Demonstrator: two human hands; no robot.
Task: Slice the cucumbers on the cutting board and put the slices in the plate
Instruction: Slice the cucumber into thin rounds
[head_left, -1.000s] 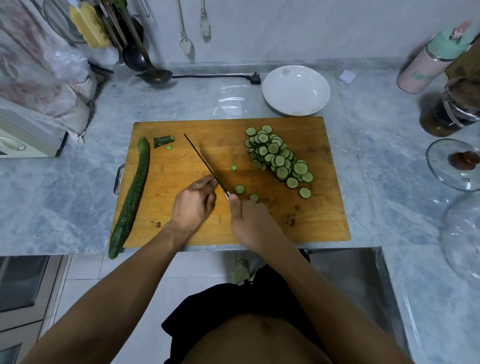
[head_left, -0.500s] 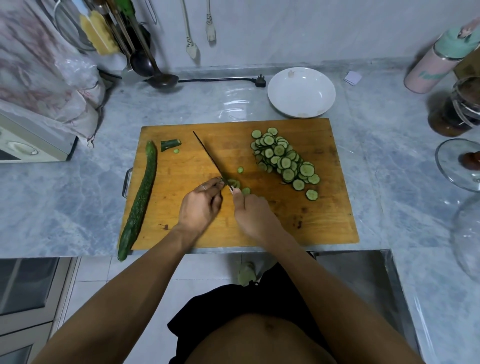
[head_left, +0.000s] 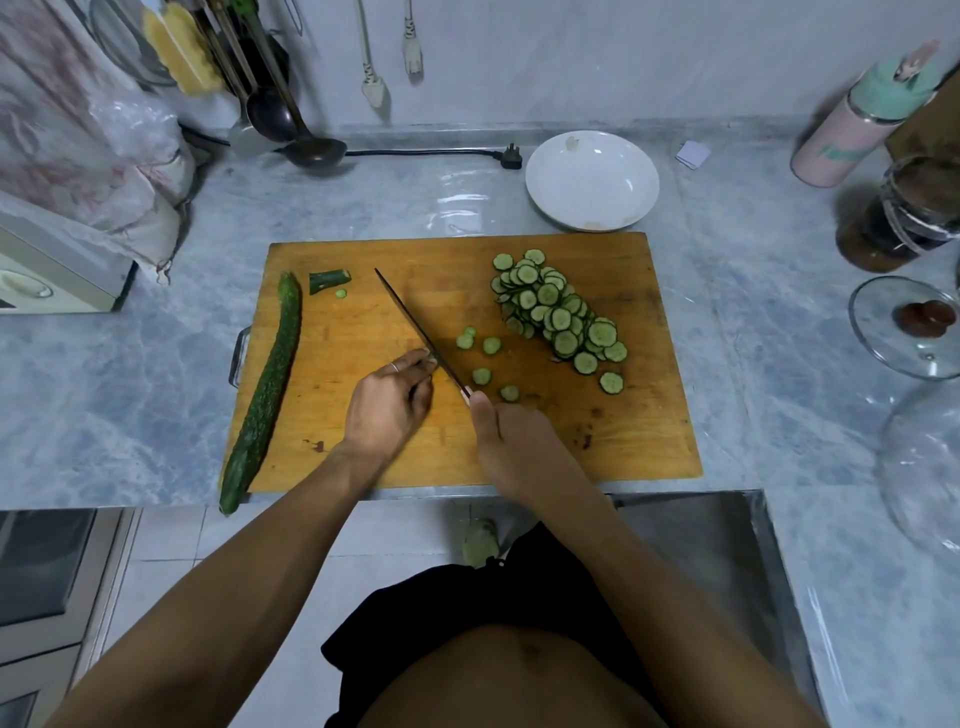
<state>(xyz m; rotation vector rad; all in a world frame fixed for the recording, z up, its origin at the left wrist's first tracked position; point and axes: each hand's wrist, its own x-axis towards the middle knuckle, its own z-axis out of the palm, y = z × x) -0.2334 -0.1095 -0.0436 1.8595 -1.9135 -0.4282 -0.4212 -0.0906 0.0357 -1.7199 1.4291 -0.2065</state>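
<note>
A wooden cutting board lies on the grey counter. My right hand grips the handle of a knife whose blade runs diagonally across the board. My left hand sits just left of the blade, fingertips curled down on a small cucumber stub that is almost hidden. A heap of cucumber slices lies on the board's right half, with several loose slices between it and the blade. A whole cucumber lies along the board's left edge. The white plate stands behind the board and holds no slices.
A cut cucumber tip lies near the board's far left corner. A ladle and a plug with its cord lie at the back. A pink bottle, a dark jar and glass lids stand at the right.
More loose slices lie to the right of the blade than a second ago. Both hands stay at the knife, near the middle of the board.
</note>
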